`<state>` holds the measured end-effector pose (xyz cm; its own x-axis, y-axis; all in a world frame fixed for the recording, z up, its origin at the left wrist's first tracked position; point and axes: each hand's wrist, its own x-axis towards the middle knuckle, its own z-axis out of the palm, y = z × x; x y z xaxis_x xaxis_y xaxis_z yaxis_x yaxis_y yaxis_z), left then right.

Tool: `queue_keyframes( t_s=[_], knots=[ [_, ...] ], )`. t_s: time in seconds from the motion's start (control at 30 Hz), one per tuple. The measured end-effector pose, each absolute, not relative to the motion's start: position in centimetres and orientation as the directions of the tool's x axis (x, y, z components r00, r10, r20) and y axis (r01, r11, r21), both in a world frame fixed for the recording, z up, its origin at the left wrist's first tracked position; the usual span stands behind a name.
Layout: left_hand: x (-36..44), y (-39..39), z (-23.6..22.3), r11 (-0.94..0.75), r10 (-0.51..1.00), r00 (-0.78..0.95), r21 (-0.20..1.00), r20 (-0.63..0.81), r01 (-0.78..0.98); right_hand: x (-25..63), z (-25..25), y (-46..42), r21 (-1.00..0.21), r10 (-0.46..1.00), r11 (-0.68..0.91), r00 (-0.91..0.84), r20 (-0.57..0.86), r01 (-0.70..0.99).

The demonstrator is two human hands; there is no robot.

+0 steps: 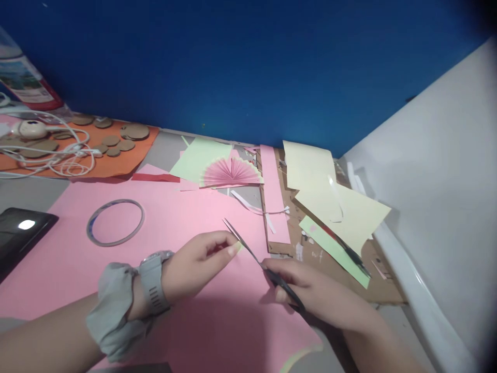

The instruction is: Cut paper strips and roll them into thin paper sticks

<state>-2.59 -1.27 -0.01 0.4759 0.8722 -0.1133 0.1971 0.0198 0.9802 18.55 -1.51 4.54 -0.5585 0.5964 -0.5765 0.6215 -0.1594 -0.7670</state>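
My right hand (306, 290) is wrapped round the black handles of a pair of scissors (251, 252), whose blades point up and to the left. Thumb and fingers of my left hand (202, 259) pinch a small pale green piece of paper (239, 245) beside the blades. Whether the blades touch that piece I cannot tell. Under both hands lies a large pink sheet (186, 207). Beyond them a pleated pink paper fan (232, 171) with a pale green edge lies spread out.
A tape ring (115, 223) and a black phone (23, 238) lie left. Behind are cardboard discs (134, 131), white earphones (73, 153) and a bottle (31, 83). Pale yellow sheets (341, 207), a green strip (336, 254) and a pen-like black tool (355, 257) rest on cardboard at right.
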Motion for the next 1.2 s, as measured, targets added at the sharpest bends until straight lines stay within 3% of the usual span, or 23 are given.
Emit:
queue_keyframes(
  t_s=[0.43,0.8,1.2],
  knots=[
    [-2.61,-1.46,-0.14,0.060,0.872,0.471,0.983,-0.136,0.173,18.79,4.42,-1.53,-0.768,0.595,-0.174,-0.556,-0.581,0.616],
    [-2.63,-1.38,0.25,0.024,0.855,0.506,0.982,-0.118,0.187,19.03,4.45,-1.96,-0.701,0.525,-0.353,-0.489,-0.697,0.620],
    [-2.56,-1.24,-0.03,0.033,0.858,0.501,0.985,-0.115,0.170,18.98,4.04,-1.84,-0.767,0.560,-0.254,-0.557,-0.614,0.590]
  ],
)
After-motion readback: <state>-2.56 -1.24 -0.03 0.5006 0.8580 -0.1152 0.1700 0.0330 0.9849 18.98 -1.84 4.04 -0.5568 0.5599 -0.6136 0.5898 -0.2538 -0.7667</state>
